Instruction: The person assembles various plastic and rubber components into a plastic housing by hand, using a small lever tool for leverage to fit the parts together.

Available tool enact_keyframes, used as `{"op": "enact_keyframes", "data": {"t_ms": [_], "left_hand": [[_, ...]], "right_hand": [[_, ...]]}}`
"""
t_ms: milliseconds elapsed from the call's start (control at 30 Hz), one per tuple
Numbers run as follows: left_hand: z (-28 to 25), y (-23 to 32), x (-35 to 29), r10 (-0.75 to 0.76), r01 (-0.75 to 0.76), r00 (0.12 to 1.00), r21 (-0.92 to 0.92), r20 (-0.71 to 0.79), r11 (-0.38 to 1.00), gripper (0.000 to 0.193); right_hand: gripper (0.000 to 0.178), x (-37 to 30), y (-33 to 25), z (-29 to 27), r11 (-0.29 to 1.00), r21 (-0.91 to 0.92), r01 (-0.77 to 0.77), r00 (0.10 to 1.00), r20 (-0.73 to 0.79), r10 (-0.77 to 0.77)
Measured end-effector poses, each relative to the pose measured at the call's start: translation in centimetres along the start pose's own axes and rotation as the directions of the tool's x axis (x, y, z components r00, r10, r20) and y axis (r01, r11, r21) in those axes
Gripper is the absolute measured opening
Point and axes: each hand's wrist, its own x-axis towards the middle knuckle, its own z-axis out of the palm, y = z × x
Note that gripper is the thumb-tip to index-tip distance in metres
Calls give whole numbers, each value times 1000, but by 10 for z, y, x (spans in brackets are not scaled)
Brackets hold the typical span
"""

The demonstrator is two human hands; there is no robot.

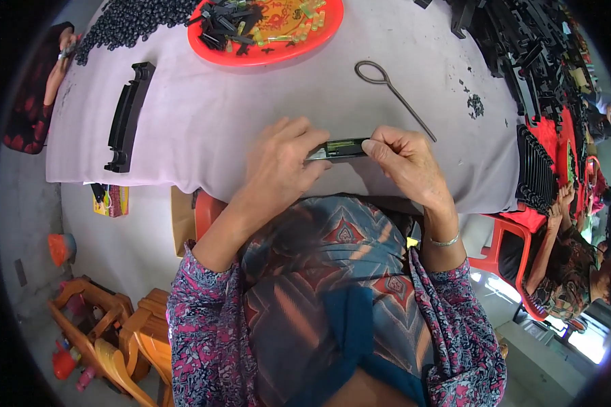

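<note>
Head view: both of the person's bare hands meet over the near side of the cloth-covered table (217,115), just beyond the edge, with a slim dark piece (347,148) held between them. That piece lies roughly level from left to right, with a yellowish-green strip showing along its middle. The left hand (285,154) comes up from the lower left, its back turned upward and its knuckles bent; thumb and forefinger point rightward and close in a pinch on the piece's left end, while the other fingers curl above them. The right hand (409,163) comes from the lower right and leans inward, gripping the opposite end with the thumb laid across the top and the fingers folded behind; how those fingertips press underneath is hidden. Both forearms angle in toward the middle, bent at the elbows, with patterned sleeves (207,325) pushed back and a bracelet (445,242) around the right wrist. Beyond the right hand, a metal rod with a looped end (406,103) slants across the cloth, its lower tip near the knuckles. A long black part (129,117) lies well apart to the left, and a red tray (265,62) of black and yellow-green bits sits at the far side.
</note>
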Motion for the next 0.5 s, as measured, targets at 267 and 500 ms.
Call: {"op": "enact_keyframes", "data": {"t_ms": [267,500], "left_hand": [[6,-1,-1,26,-25,998,8,-55,1000,30],[6,2,0,22,-21,999,12,-40,1000,31]], "right_hand": [[34,1,-5,9,988,-155,-9,998,-64,-1],[32,4,-17,9,972,-213,-100,993,-77,86]]}}
